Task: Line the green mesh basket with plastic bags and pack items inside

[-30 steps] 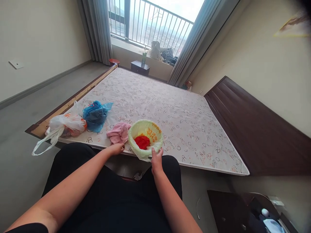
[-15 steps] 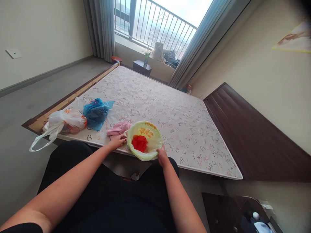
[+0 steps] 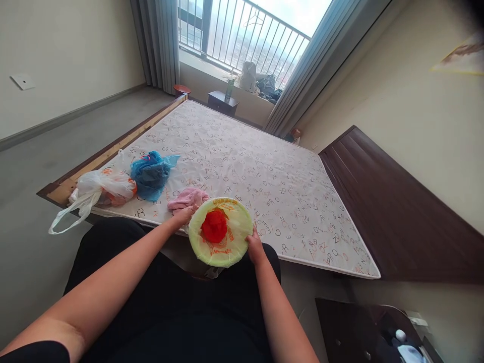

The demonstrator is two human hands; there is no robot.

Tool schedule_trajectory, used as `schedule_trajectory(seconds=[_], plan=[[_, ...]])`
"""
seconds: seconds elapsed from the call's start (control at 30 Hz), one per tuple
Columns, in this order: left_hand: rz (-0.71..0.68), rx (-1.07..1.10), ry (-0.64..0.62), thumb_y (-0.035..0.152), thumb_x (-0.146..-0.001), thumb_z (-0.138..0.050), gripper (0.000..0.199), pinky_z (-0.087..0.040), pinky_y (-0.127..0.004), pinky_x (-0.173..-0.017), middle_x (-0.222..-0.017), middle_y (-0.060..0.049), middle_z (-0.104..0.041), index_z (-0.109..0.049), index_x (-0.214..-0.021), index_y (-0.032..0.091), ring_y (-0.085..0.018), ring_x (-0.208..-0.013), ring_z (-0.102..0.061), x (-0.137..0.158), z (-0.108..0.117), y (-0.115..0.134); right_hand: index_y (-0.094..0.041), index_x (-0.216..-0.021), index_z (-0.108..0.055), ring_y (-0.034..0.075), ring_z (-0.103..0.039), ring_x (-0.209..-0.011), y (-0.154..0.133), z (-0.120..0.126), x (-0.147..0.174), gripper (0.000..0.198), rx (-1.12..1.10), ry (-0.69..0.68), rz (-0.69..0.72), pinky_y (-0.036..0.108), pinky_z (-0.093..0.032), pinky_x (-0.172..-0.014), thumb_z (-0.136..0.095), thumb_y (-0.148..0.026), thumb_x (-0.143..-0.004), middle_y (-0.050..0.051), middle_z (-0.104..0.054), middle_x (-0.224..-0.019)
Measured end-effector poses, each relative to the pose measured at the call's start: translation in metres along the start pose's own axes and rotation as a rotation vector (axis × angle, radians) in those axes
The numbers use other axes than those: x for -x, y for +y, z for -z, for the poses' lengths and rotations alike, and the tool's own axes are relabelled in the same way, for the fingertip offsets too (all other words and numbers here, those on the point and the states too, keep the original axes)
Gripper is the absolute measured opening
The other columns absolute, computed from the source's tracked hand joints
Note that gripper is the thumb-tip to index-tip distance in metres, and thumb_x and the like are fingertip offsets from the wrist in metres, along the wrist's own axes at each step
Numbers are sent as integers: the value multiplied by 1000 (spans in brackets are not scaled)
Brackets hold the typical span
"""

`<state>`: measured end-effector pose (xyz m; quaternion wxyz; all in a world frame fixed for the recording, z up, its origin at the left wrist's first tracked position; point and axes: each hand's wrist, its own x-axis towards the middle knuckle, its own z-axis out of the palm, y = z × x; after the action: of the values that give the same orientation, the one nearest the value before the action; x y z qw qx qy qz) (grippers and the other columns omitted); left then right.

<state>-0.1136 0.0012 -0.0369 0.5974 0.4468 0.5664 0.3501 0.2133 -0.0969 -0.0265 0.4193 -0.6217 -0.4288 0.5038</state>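
Observation:
A pale yellow-green wastebasket [image 3: 239, 222] lined with a thin plastic bag is tipped so that its round mouth faces me, just above the near mattress edge. Bright red material [image 3: 215, 226] lies inside, and orange print shows on the plastic. My right hand [image 3: 255, 247] grips the rim on the right, thumb on the near side. At the upper left side of the basket is my left hand [image 3: 184, 217], closed at its edge with fingertips partly hidden. A crumpled pink towel [image 3: 186, 198] lies on the mattress right behind the left hand.
A white plastic bag [image 3: 108, 186] and a blue plastic bag [image 3: 153, 174] lie on the letter-printed mattress [image 3: 242, 156], toward the left. The dark headboard [image 3: 397, 212] rises at right. A dark cabinet [image 3: 351, 327] with small items stands at lower right, a nightstand [image 3: 223, 102] beyond the bed.
The wastebasket has tilted further toward me and come slightly nearer, so its mouth looks rounder. Both hands stay at its sides. The bags and towel have not moved on the mattress.

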Motion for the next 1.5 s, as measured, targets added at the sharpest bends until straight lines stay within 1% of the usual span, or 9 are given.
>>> schedule_trajectory(seconds=[0.07,0.17,0.27,0.37,0.53,0.77,1.03,1.33,1.5], plan=[[11,1,-38,54,-82,-74,47,-57,-37,-87,-111,-15,-79,-76,-104,12,-30,-106,-70,0,0,2,-21,-143,-47,26,-68,-104,-7,-1,5,81,-25,-23,-17,37,-58,-86,-47,-31,-63,8,-70,-122],[33,-6,-65,51,-70,-83,53,-58,-36,-83,-108,-12,-79,-76,-107,14,-29,-101,-72,2,3,5,-22,-132,-55,26,-68,-106,-18,0,11,64,-152,-90,-3,37,-57,-88,-50,-34,-70,8,-71,-119],[68,-31,-111,53,-61,-87,62,-57,-34,-78,-104,-12,-80,-75,-108,14,-28,-92,-72,7,5,7,-23,-122,-59,26,-68,-112,-26,3,11,49,-251,-37,7,38,-56,-92,-46,-50,-84,9,-71,-123],[82,-107,-174,51,-56,-87,62,-54,-30,-71,-98,-10,-79,-74,-104,15,-24,-84,-71,13,7,10,-23,-118,-60,25,-70,-107,-28,5,6,50,-205,0,-45,37,-57,-88,-48,-62,-89,9,-72,-119],[-2,-247,-212,49,-58,-83,49,-49,-28,-64,-82,-5,-74,-73,-93,16,-21,-74,-66,23,12,20,-23,-111,-65,20,-68,-82,-31,4,1,45,-127,-118,-152,31,-53,-72,-70,-56,-81,5,-75,-101],[-235,-271,-83,58,-69,-73,41,-47,-30,-67,-80,-4,-68,-67,-82,19,-21,-75,-60,35,7,33,-23,-104,-72,17,-65,-77,-56,1,-1,40,-28,-246,-96,27,-49,-69,-76,-54,-79,2,-75,-94],[-262,-297,-78,49,-75,-65,29,-48,-32,-71,-78,-4,-68,-67,-79,20,-22,-75,-61,32,5,39,-23,-94,-69,13,-55,-64,-64,-5,-12,30,195,-373,-42,25,-41,-59,-70,-50,-83,-3,-66,-78],[-230,-404,-169,58,-71,-75,40,-45,-30,-69,-83,-5,-73,-76,-83,20,-22,-77,-62,33,13,46,-23,-82,-56,15,-49,-67,-78,-7,-14,30,308,-183,123,27,-39,-63,-56,-52,-88,-3,-57,-73],[-343,-554,32,59,-72,-75,43,-35,-28,-62,-65,1,-55,-56,-64,21,-16,-66,-48,33,12,47,-23,-94,-58,15,-48,-67,-95,-9,-8,36,327,-268,159,27,-37,-62,-57,-59,-89,-4,-56,-75]])
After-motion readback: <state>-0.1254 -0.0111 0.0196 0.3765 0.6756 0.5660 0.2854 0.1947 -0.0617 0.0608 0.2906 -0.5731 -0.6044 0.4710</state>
